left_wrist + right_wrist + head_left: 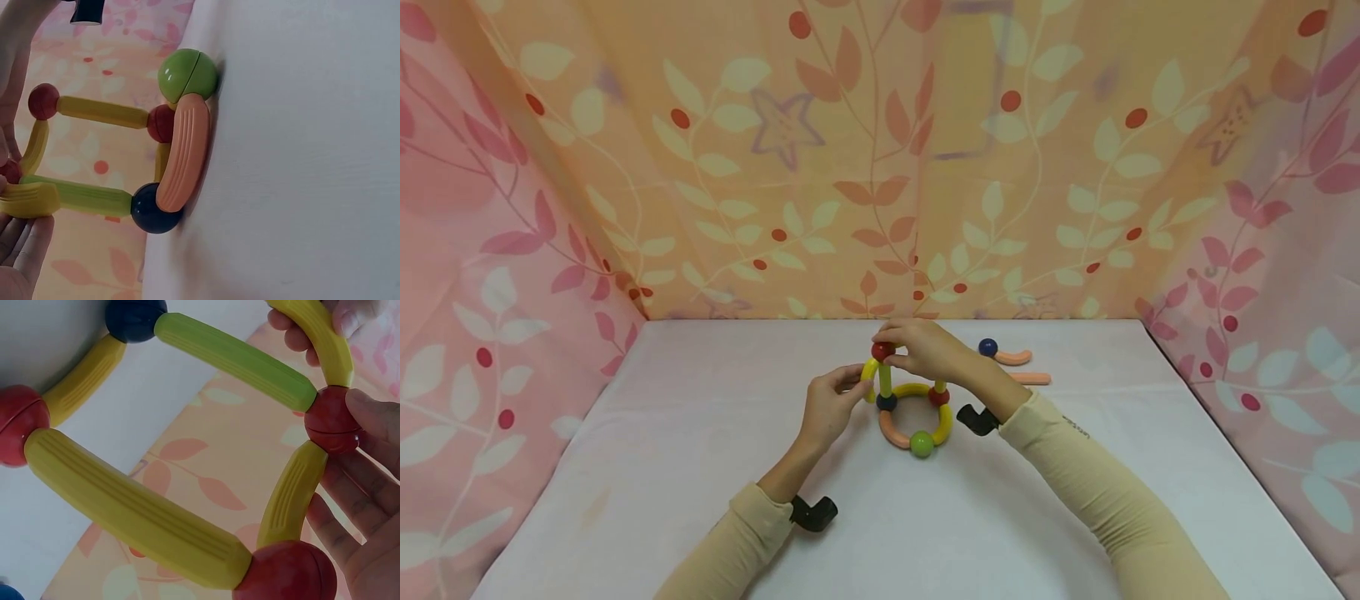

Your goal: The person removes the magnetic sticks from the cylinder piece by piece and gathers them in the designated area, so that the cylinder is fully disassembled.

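A frame of toy rods and balls stands on the table. Its base ring joins a green ball [922, 444], an orange curved rod [187, 150], a dark blue ball [153, 209], a lower red ball [938, 396] and yellow curved rods. From the ring rise a light green rod [234, 359] and a yellow rod [137, 506]. My right hand [928, 350] holds the red ball [333, 419] atop the green rod. My left hand [829, 408] pinches a yellow curved rod [325, 340], whose end meets that ball. Another yellow curved rod [287, 494] bridges to a second top red ball [284, 575].
Behind my right forearm lie a blue ball [988, 347] with an orange curved rod [1015, 357] against it, and a straight orange rod [1032, 378], partly hidden by the arm. Patterned curtains [880, 167] close off the white table [700, 450] at the back and sides.
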